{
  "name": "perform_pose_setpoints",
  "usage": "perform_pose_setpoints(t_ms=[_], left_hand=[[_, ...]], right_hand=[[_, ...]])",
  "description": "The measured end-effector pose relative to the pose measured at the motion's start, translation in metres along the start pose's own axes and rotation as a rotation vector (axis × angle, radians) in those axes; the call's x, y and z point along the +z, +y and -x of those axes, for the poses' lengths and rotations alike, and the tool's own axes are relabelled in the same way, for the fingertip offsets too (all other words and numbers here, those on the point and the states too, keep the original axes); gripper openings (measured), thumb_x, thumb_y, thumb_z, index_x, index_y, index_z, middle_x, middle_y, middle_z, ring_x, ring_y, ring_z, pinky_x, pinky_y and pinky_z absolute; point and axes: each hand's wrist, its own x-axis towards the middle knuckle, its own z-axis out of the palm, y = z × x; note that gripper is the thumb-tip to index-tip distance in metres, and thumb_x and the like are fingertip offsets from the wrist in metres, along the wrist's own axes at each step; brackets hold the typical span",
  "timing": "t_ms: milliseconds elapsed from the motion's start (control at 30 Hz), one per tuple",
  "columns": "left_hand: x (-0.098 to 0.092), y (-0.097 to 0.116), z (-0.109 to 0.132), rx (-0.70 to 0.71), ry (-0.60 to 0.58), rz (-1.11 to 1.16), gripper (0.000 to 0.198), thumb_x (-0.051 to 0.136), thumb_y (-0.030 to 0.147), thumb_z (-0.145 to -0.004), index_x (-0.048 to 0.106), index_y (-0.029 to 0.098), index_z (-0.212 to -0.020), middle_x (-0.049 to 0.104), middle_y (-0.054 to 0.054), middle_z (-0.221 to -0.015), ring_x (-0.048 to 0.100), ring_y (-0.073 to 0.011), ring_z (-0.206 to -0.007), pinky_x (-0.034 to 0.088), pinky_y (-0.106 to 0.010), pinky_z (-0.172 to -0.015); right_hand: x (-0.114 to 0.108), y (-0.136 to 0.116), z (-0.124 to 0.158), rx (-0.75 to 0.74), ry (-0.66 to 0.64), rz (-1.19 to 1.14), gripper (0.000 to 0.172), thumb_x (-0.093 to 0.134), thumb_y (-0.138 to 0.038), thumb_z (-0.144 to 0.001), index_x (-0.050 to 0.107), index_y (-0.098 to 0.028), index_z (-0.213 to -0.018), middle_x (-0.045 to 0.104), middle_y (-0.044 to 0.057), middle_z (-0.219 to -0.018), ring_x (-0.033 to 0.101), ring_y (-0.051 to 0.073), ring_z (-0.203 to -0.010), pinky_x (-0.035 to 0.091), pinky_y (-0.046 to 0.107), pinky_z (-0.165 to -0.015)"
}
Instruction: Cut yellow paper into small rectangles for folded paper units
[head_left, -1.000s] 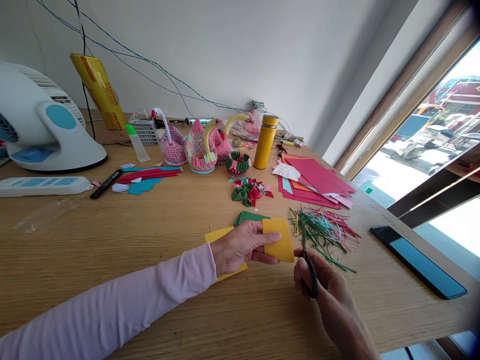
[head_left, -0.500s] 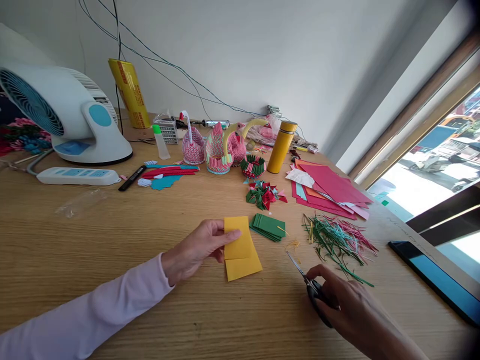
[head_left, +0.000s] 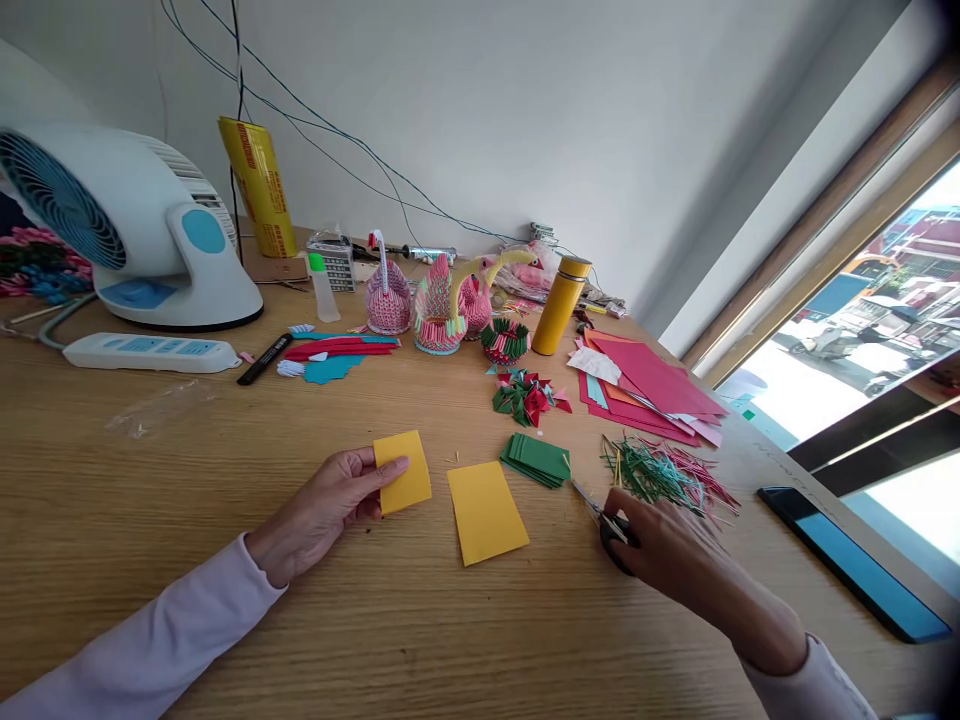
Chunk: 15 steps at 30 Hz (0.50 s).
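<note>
My left hand (head_left: 328, 506) pinches a small yellow paper piece (head_left: 403, 484) just above the wooden table (head_left: 187, 470). A larger yellow paper rectangle (head_left: 486, 511) lies flat to its right, apart from it. My right hand (head_left: 667, 550) rests on the table with its fingers through the black handles of a pair of scissors (head_left: 600, 517), whose blades point up-left toward a stack of green paper rectangles (head_left: 538, 458). A heap of thin green and pink paper strips (head_left: 664, 473) lies just beyond my right hand.
Folded red and green paper units (head_left: 529, 395), pink paper swans (head_left: 427, 300), a yellow flask (head_left: 559, 305) and red paper sheets (head_left: 652, 385) sit further back. A white fan (head_left: 127, 235) and power strip (head_left: 150, 352) stand at the left. A phone (head_left: 855, 560) lies near the right edge.
My left hand has carried the small yellow piece leftward, away from the larger yellow rectangle. My right hand with the scissors has lowered to the table near the green stack.
</note>
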Motion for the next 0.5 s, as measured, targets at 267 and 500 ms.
perform_pose_setpoints(t_ms=[267, 500], left_hand=[[-0.007, -0.002, -0.005, -0.015, -0.004, 0.037, 0.027, 0.077, 0.032, -0.068, 0.068, 0.015, -0.086, 0.065, 0.0, -0.077, 0.051, -0.0068, -0.056, 0.041, -0.015, -0.047], [-0.008, -0.004, -0.01, -0.002, 0.003, 0.037, 0.03, 0.077, 0.034, -0.068, 0.067, 0.013, -0.088, 0.063, -0.001, -0.076, 0.05, -0.0065, -0.057, 0.04, -0.014, -0.045]], right_hand=[[-0.007, 0.044, 0.022, 0.116, 0.031, 0.1, 0.019, 0.049, -0.038, -0.084, 0.061, -0.025, -0.091, 0.068, 0.007, -0.07, 0.063, 0.028, -0.066, 0.025, 0.029, -0.05], [0.01, 0.044, 0.02, -0.08, -0.064, -0.083, 0.015, 0.051, -0.02, -0.075, 0.061, -0.024, -0.085, 0.067, 0.003, -0.069, 0.06, 0.021, -0.064, 0.032, 0.028, -0.054]])
